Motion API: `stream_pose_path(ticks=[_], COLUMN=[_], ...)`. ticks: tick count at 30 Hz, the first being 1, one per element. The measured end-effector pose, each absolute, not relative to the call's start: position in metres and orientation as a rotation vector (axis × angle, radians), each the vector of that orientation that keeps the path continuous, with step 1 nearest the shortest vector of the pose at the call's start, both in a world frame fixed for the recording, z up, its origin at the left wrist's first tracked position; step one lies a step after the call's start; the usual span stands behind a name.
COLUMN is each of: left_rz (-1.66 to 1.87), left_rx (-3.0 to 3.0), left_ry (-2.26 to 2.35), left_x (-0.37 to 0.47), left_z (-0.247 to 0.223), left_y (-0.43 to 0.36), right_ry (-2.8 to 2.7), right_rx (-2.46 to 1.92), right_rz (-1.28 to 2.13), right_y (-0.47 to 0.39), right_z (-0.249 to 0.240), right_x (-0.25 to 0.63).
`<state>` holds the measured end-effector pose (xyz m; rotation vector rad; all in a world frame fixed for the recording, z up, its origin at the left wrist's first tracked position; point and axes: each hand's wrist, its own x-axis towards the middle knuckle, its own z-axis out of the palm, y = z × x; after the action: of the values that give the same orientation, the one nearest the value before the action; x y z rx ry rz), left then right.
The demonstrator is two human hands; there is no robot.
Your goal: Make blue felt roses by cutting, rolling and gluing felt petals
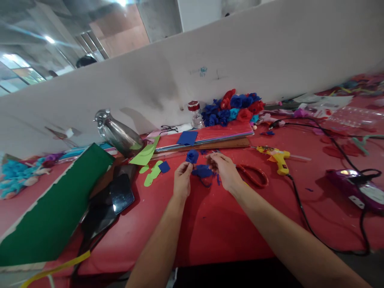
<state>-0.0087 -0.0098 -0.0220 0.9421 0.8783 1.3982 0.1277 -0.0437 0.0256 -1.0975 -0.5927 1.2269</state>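
My left hand (pixel 183 178) pinches a small dark blue flower (pixel 192 156) by its lower edge, above the red table. To its right, my right hand (pixel 223 168) is closed, fingertips together; whether they hold anything is too small to tell. Below and between the hands lie blue cut pieces (pixel 203 171) with small scraps. Scissors with red handles (pixel 256 176) rest beside my right hand, their blades partly hidden behind it. Lime green cut pieces (pixel 153 174) and a blue square (pixel 164 167) lie left of my left hand.
A yellow glue gun (pixel 280 160) with its black cord lies at the right. Behind are stacked sheets (pixel 228 136), a jar (pixel 195 114) and blue and red flowers (pixel 244 106). At the left are a metal jug (pixel 118 134), a phone (pixel 121 194) and a green board (pixel 60 208).
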Motion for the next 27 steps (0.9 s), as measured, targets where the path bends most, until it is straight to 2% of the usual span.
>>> stream_pose_path(ticks=[10,27], left_rz=[1.353,1.31], left_rx=[0.811,0.788], left_ry=[0.814,0.763], left_x=[-0.008,-0.004], left_z=[-0.013,-0.017], left_y=[-0.016,-0.018], right_ry=[-0.993,-0.993], right_rx=[-1.198,-1.172], right_rz=[1.153,1.042], right_y=[-0.045,-0.043], right_z=[0.014,0.008], right_x=[0.117,0.119])
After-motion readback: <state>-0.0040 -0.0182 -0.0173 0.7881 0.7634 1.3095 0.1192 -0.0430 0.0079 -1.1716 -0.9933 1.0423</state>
